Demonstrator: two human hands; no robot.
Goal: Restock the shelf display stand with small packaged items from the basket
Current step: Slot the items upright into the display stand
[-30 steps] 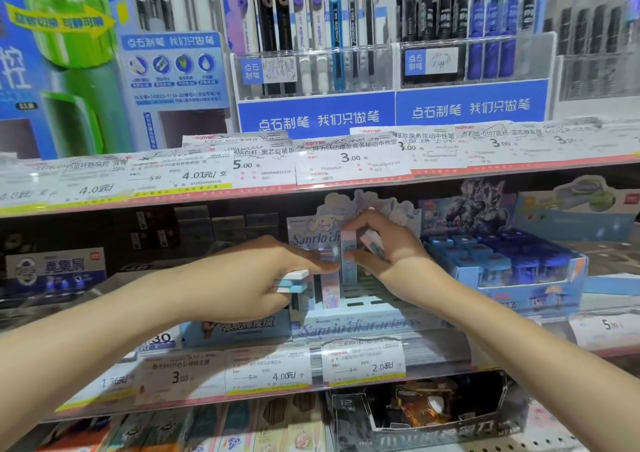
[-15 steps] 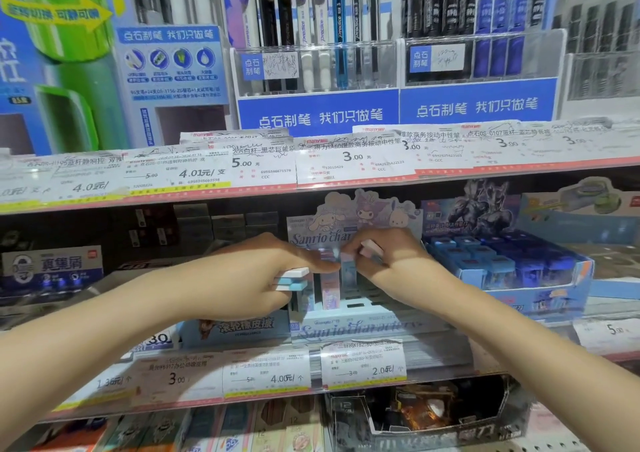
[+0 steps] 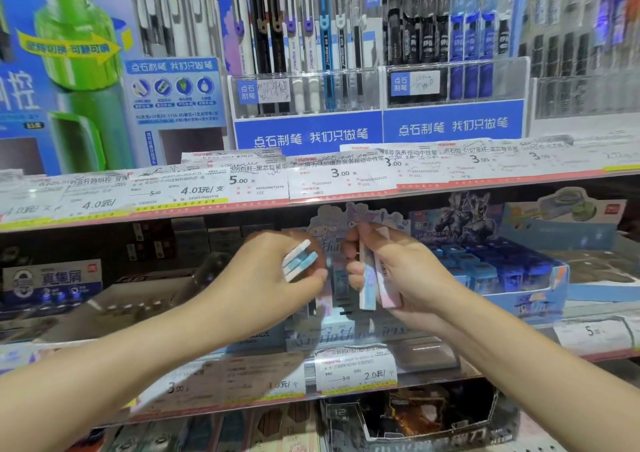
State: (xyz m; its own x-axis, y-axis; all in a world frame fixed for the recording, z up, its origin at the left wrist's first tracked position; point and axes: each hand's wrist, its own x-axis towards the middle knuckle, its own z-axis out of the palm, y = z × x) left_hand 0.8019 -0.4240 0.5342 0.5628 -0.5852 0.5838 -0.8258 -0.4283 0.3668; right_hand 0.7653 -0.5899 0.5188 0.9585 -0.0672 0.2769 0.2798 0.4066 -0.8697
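Note:
My left hand (image 3: 263, 278) grips a small stack of white and blue packaged erasers (image 3: 299, 260), tilted, just left of the pastel character display stand (image 3: 332, 334) on the middle shelf. My right hand (image 3: 398, 271) holds two upright eraser packs, one blue and white (image 3: 367, 289) and one pink (image 3: 388, 289), in front of the stand's right half. Between the hands a few packs stand upright in the stand's slots (image 3: 337, 280). The stand's cartoon header card (image 3: 325, 223) shows behind my fingers. No basket is in view.
A blue display box of small blue packs (image 3: 502, 271) sits right of the stand. Price-tag strips (image 3: 311, 178) line the shelf edge above, close over my hands. Pen racks (image 3: 311, 81) fill the top shelf. An open dark box (image 3: 415, 420) sits on the shelf below.
My right hand has pulled back from the stand's slots and now shows two packs held upright. My left hand has lifted slightly and tilted its stack. The view has moved closer.

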